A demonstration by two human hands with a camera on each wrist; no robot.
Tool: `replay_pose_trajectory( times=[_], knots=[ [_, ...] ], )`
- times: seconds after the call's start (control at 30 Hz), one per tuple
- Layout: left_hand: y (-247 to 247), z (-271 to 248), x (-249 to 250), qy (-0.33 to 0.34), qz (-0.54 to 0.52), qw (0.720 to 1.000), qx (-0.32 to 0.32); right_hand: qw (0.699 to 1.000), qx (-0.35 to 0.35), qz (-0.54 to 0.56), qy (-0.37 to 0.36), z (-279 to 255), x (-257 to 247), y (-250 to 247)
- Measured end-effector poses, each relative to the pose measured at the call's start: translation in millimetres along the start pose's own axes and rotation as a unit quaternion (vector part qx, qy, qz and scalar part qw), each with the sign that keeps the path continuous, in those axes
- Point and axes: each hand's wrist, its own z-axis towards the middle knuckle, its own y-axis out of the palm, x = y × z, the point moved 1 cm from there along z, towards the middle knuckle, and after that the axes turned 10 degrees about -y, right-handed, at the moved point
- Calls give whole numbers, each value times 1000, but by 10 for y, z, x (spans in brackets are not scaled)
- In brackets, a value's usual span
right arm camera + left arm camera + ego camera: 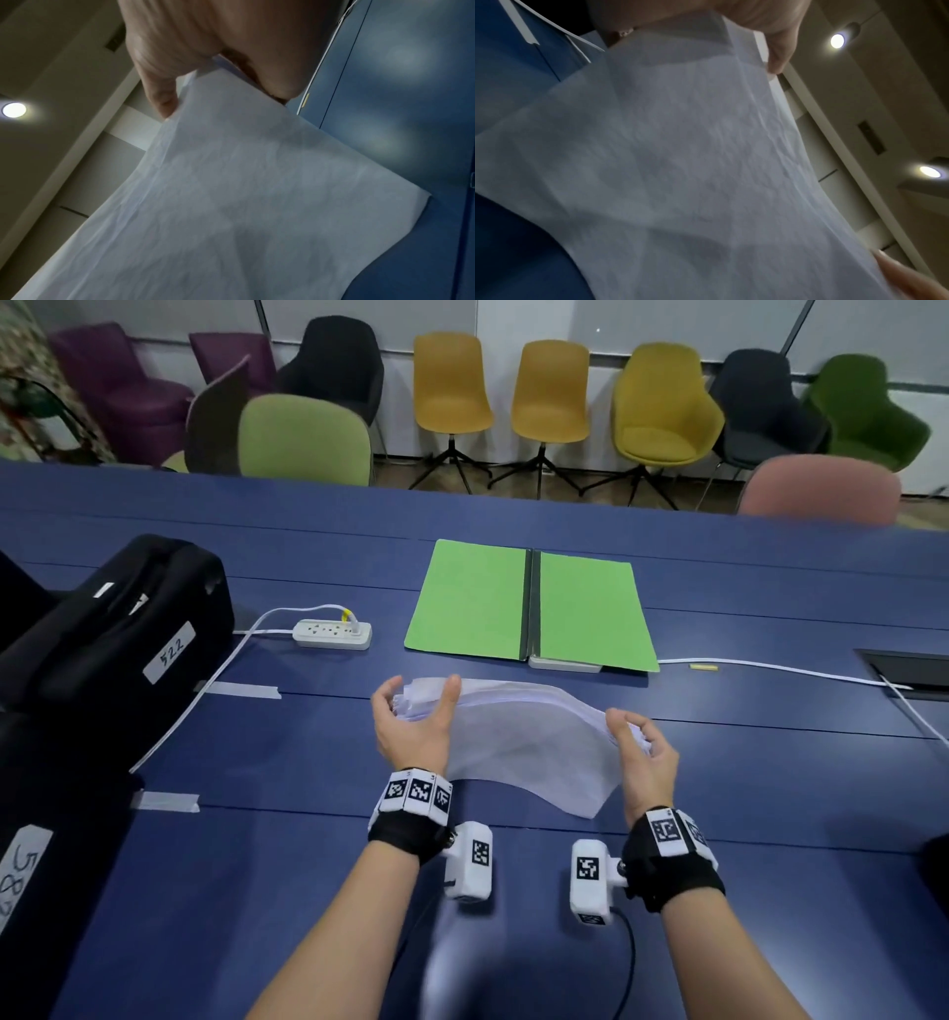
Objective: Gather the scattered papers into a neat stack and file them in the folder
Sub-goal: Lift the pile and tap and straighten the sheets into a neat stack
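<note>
A sheaf of white papers [524,737] hangs above the blue table [744,788], sagging between both hands. My left hand [416,711] grips its left end, thumb on the near face. My right hand [637,742] pinches the right end. The sheets' top edges are fanned and uneven. From the left wrist the papers [693,172] fill the picture, with my left hand [770,30] at the top edge. In the right wrist view the papers [244,203] droop from my right hand [205,67]. The green folder [529,603] lies open and flat, just beyond the papers.
A white power strip [333,634] with its cable lies left of the folder. Black bags [118,618] with numbered labels crowd the table's left side. A white cable [770,667] runs to a floor box [909,670] at the right. Chairs stand behind the far edge.
</note>
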Motion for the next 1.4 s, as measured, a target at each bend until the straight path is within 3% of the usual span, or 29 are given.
replay_pose_trajectory(
  times=[0.23, 0.4, 0.6, 0.73, 0.97, 1.07, 1.23, 1.4],
  knots=[
    [94, -31, -10, 62, 61, 996, 30, 1000, 3, -13, -8, -38, -29, 23],
    [27, 93, -30, 105, 55, 991, -59, 1000, 8, -1, -5, -50, -54, -1],
    [-168, 291, -89, 90, 6, 995, -50, 1000, 1, 11, 11, -69, -60, -22],
    [-136, 274, -64, 75, 33, 993, -90, 999, -8, 25, 22, -68, -54, -23],
    [8, 237, -31, 33, 113, 993, 0, 999, -7, 16, 27, -51, 1, -27],
    [-25, 250, -49, 13, 75, 997, 20, 999, -8, 9, 29, -28, 6, -38],
    [-84, 251, -85, 42, 75, 994, -67, 999, -38, 10, 32, -16, 24, -87],
    [-120, 225, -93, 72, 52, 992, -94, 998, -52, 18, 26, -37, 54, -87]
  ],
)
